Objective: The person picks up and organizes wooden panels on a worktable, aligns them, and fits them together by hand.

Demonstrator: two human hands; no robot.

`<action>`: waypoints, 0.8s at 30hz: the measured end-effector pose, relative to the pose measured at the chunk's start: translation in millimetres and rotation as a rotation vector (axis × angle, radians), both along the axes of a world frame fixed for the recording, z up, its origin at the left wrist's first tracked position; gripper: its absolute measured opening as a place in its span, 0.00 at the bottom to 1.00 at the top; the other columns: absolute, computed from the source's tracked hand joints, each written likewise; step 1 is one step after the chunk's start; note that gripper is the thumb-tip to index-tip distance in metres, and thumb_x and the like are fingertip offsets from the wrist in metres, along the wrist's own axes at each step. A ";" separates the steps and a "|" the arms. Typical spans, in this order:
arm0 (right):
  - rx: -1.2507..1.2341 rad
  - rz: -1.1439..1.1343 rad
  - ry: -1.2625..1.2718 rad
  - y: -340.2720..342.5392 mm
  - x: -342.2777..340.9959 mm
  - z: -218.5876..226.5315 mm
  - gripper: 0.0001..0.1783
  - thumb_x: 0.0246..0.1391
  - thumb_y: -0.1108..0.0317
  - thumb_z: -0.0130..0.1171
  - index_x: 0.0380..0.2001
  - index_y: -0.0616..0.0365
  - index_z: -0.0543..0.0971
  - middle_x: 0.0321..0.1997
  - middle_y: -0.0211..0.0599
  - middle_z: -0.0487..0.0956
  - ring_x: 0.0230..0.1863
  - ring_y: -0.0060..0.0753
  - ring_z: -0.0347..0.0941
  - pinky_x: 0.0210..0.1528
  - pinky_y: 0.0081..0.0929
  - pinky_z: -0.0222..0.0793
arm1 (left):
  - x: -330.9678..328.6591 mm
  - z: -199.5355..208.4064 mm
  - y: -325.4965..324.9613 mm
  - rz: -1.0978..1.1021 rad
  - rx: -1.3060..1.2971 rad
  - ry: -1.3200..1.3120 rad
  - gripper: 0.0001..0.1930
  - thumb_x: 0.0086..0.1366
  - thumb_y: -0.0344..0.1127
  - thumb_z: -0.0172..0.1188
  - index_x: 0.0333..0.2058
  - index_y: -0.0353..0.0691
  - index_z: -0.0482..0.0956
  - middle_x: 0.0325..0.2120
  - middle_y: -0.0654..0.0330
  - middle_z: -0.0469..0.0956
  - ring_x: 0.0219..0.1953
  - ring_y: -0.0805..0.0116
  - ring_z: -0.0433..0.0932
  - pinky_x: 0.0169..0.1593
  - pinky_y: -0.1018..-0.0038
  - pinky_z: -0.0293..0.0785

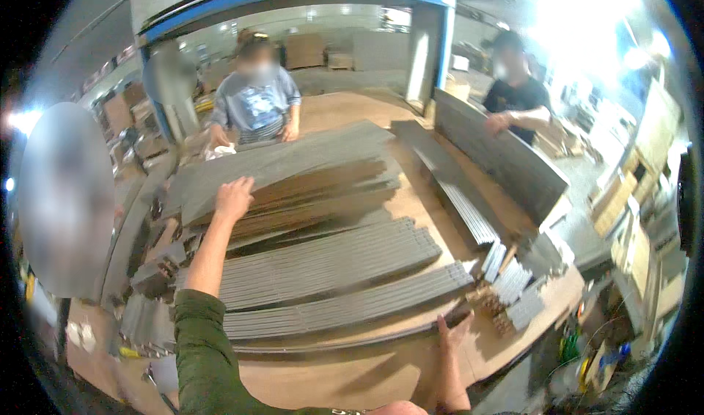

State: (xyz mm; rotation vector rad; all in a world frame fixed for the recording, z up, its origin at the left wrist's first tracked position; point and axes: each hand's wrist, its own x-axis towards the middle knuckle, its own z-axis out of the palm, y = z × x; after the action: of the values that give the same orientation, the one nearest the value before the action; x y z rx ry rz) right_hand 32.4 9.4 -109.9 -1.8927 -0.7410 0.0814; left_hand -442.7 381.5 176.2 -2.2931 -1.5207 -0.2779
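Hands apart | your left hand (235, 197) lies at the grey board (315, 147) | your right hand (455, 330) meets the nearest strip's (352, 341) end, perhaps steadying it | grip closure: cannot tell

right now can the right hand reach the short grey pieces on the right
Likely yes: the right hand is at the near strip, and the short grey pieces lie close on its right, nothing visibly between.

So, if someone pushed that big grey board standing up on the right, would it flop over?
The big grey board could tip sideways, since it stands on a long, narrow edge, though a co-worker's hand is at its top. It's probably stiff, because it stands without visibly sagging. Being so long and wide, it may feel heavy.
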 end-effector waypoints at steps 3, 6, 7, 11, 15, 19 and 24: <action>-0.129 -0.022 0.081 -6.6 -10.7 32.6 0.61 0.34 0.47 0.72 0.63 0.67 0.49 0.62 0.58 0.59 0.63 0.55 0.56 0.64 0.41 0.51 | 2.0 -3.4 11.1 -0.119 0.312 -0.010 0.13 0.57 0.29 0.49 0.41 0.42 0.76 0.34 0.53 0.80 0.32 0.55 0.80 0.35 0.60 0.75; -0.029 0.046 0.080 -10.6 -1.4 39.5 0.58 0.30 0.46 0.73 0.59 0.66 0.55 0.57 0.54 0.65 0.58 0.52 0.62 0.60 0.42 0.58 | 16.8 36.9 -32.6 -0.137 0.435 -0.056 0.13 0.57 0.27 0.48 0.38 0.43 0.80 0.29 0.52 0.80 0.28 0.52 0.78 0.33 0.62 0.73; 0.051 0.070 0.021 -10.6 0.8 45.7 0.55 0.30 0.47 0.73 0.58 0.65 0.57 0.56 0.53 0.66 0.57 0.51 0.62 0.60 0.41 0.58 | 21.6 57.8 -66.7 -0.218 0.474 -0.077 0.12 0.61 0.30 0.49 0.40 0.41 0.80 0.28 0.52 0.80 0.27 0.53 0.78 0.34 0.62 0.72; 0.141 0.237 -0.033 1.4 8.4 96.8 0.50 0.34 0.63 0.72 0.60 0.59 0.55 0.55 0.49 0.66 0.57 0.46 0.64 0.58 0.38 0.61 | -37.5 100.0 -192.3 -0.050 0.351 -0.095 0.11 0.64 0.33 0.51 0.42 0.37 0.78 0.34 0.50 0.79 0.34 0.54 0.77 0.39 0.64 0.71; 0.318 0.233 -0.071 -4.2 39.5 116.8 0.56 0.35 0.64 0.72 0.63 0.54 0.48 0.55 0.47 0.65 0.56 0.44 0.64 0.57 0.40 0.63 | -56.8 102.3 -267.1 -0.157 0.230 -0.149 0.11 0.65 0.33 0.51 0.42 0.35 0.77 0.34 0.49 0.78 0.36 0.51 0.76 0.41 0.63 0.69; 0.377 0.244 -0.324 -5.9 43.5 166.0 0.55 0.35 0.65 0.73 0.65 0.46 0.51 0.58 0.45 0.63 0.58 0.45 0.63 0.57 0.41 0.65 | -48.1 80.2 -329.6 -0.202 0.005 -0.274 0.08 0.62 0.32 0.53 0.34 0.34 0.78 0.25 0.51 0.76 0.29 0.52 0.73 0.35 0.62 0.66; 0.186 0.373 -0.371 -16.7 43.8 199.1 0.32 0.34 0.71 0.68 0.49 0.46 0.74 0.60 0.38 0.63 0.60 0.44 0.63 0.59 0.38 0.66 | -38.9 67.2 -369.0 -0.234 -0.127 -0.248 0.06 0.53 0.30 0.59 0.31 0.37 0.79 0.23 0.53 0.76 0.28 0.52 0.72 0.34 0.64 0.65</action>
State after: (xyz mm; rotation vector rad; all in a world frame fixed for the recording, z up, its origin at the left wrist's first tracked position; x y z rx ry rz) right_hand 76.2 -7.3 89.2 -1.5900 -1.3045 -0.1051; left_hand -481.6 12.4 243.4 -2.6228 -1.4155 -0.5630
